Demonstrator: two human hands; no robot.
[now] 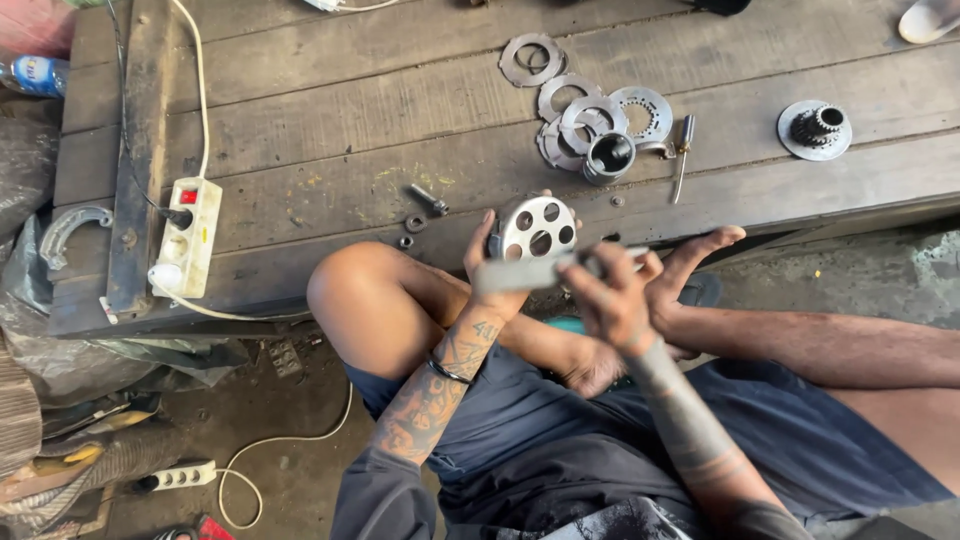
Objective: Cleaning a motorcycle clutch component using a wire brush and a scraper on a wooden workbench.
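Holding flat file (525, 272) crosswise, tip left, right hand (610, 300)

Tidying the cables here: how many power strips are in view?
2. One white power strip lies on the wooden bench at the left edge; a second power strip lies on the ground below. Others may be hidden.

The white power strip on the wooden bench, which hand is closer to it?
Left. The left hand, holding a round metal disc, is nearer the power strip. The right hand, holding a flat tool, is farther away.

Rings (590, 110) lie on the bench (330, 120), power strip (188, 236) left of them.
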